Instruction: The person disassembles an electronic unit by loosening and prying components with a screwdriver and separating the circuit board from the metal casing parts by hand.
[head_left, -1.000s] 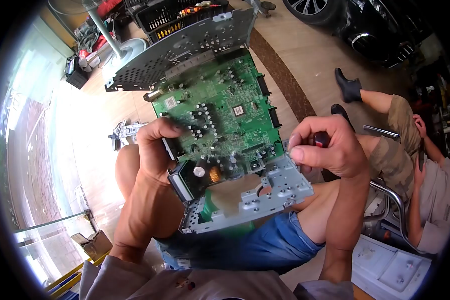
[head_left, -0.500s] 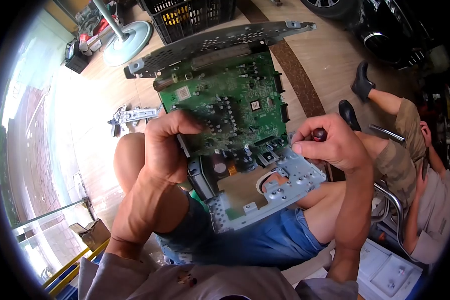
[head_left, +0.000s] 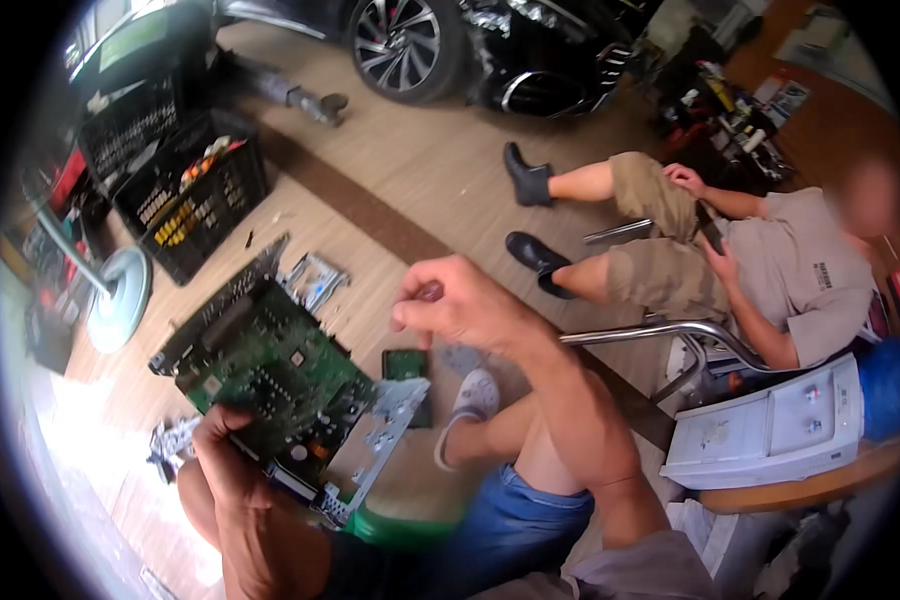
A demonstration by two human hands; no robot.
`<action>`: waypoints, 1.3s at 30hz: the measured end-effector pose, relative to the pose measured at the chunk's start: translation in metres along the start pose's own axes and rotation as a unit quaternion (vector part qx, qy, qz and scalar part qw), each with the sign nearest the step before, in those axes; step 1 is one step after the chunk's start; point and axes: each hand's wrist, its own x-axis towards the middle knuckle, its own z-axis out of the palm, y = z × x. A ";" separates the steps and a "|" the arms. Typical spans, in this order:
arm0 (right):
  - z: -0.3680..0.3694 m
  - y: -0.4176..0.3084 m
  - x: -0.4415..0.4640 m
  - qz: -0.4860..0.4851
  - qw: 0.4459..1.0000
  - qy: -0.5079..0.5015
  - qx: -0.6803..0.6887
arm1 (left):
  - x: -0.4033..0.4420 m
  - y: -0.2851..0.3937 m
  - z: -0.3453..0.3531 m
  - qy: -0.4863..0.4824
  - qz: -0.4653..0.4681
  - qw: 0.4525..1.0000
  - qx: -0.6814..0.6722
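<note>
A green circuit board (head_left: 295,360) with an upright perforated metal panel on its far side and a silver metal bracket (head_left: 390,420) on its near side is held over my lap. My left hand (head_left: 232,450) grips its left edge, the thumb lying over the board. Apart from the board, to its right, my right hand (head_left: 460,305) is raised with its fingers curled around a small dark red handle (head_left: 431,291). The far end of that handle's tool is not visible. Beyond the board, a small metal part (head_left: 313,281) lies on the floor.
A black crate (head_left: 195,195) with tools stands at the upper left, beside a round pale stand base (head_left: 120,300). A seated person (head_left: 800,265) is at the right behind a chrome chair frame (head_left: 670,328). A car wheel (head_left: 405,45) and a white tray-like unit (head_left: 770,420) are around.
The view has swung to the right. The board has moved lower left in view and tilted, with my left hand still on it. My right hand has come away from the bracket.
</note>
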 end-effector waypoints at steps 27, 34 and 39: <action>-0.056 -0.001 -0.023 -0.058 0.990 0.117 0.061 | 0.039 -0.066 0.035 0.000 0.063 0.992 0.111; -0.066 0.007 -0.018 -0.029 0.981 0.184 0.050 | 0.010 -0.054 0.044 -0.018 0.079 0.981 0.177; -0.066 -0.001 -0.024 -0.050 0.978 0.195 0.061 | -0.005 -0.060 0.049 0.042 0.061 0.971 0.228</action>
